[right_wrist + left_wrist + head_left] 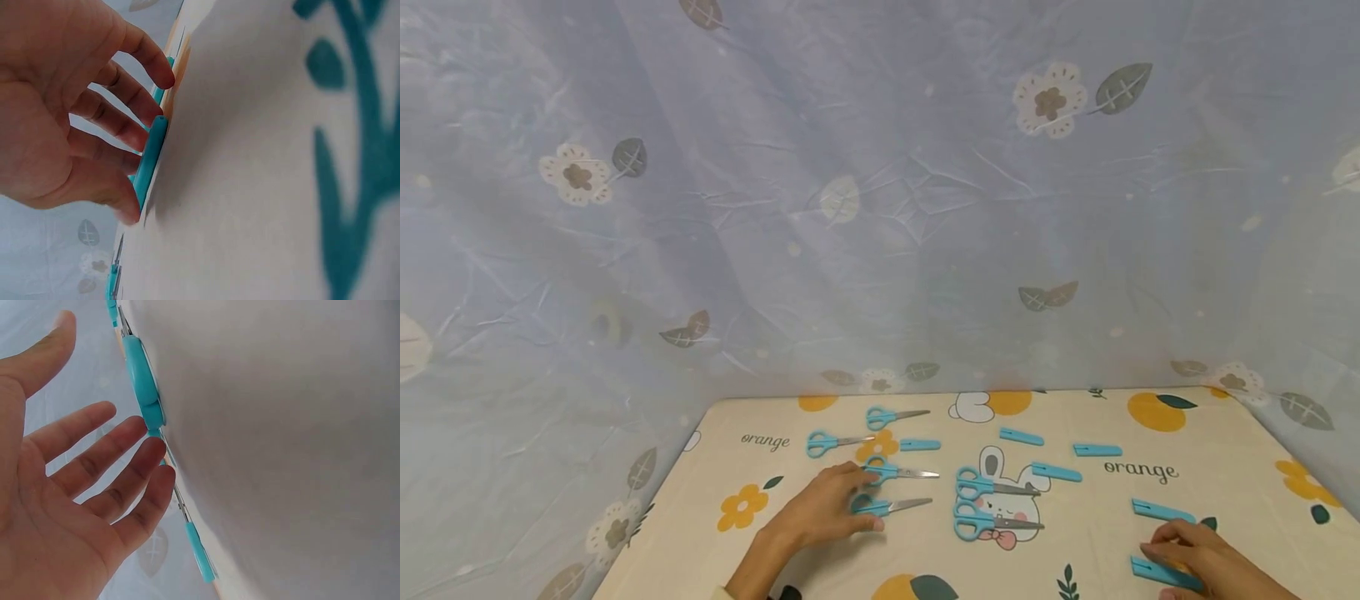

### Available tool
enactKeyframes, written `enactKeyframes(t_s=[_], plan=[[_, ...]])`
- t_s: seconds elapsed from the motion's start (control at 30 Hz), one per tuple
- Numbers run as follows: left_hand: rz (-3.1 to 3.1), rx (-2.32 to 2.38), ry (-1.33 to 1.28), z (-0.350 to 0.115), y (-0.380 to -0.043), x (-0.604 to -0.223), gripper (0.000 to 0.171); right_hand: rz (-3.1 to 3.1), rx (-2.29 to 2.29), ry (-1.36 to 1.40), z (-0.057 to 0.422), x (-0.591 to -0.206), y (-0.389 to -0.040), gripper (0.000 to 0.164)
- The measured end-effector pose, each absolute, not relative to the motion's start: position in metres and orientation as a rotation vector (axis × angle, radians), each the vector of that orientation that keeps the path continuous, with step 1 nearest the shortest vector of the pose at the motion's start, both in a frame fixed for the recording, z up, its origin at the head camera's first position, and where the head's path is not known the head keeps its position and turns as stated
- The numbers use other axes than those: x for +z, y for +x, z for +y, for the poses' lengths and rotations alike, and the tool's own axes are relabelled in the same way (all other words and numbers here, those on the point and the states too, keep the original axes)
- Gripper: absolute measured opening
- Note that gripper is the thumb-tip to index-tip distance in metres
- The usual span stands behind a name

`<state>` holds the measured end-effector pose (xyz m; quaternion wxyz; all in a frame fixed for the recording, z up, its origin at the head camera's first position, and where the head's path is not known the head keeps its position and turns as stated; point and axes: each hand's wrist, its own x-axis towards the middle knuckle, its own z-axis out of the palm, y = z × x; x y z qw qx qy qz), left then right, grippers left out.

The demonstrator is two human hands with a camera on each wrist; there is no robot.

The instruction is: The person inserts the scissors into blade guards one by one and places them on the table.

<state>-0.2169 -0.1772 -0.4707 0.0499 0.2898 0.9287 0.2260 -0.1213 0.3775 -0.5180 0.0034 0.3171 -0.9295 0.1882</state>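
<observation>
My left hand (835, 510) hovers low over the left group of blue-handled scissors, its fingers spread and the thumb apart. Its fingertips come right up to the handle of one pair of scissors (898, 472), and its thumb overlaps the nearer scissors (910, 505) in the head view. In the left wrist view a blue scissors handle (142, 378) stands just beyond the fingertips. At the front right, my right hand (1206, 557) pinches a blue blade cover (152, 153) lying at the tabletop, thumb on one side and fingers on the other. Another blade cover (1163, 510) lies just behind it.
Two more pairs of scissors (998, 525) lie in the middle, and two others (898, 417) lie back left. Several blade covers (1097, 450) are scattered behind and to the right. A patterned cloth (1247, 450) covers the table, and a grey curtain (880, 292) hangs behind.
</observation>
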Motion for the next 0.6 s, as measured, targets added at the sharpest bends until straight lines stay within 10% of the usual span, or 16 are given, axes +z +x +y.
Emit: enactKeyframes(t_s=[0.6], plan=[[2.835,0.529,0.95,-0.172,-0.213,-0.474,0.046,-3.147,0.65,0.713,0.362,-0.509,-0.118,0.031]])
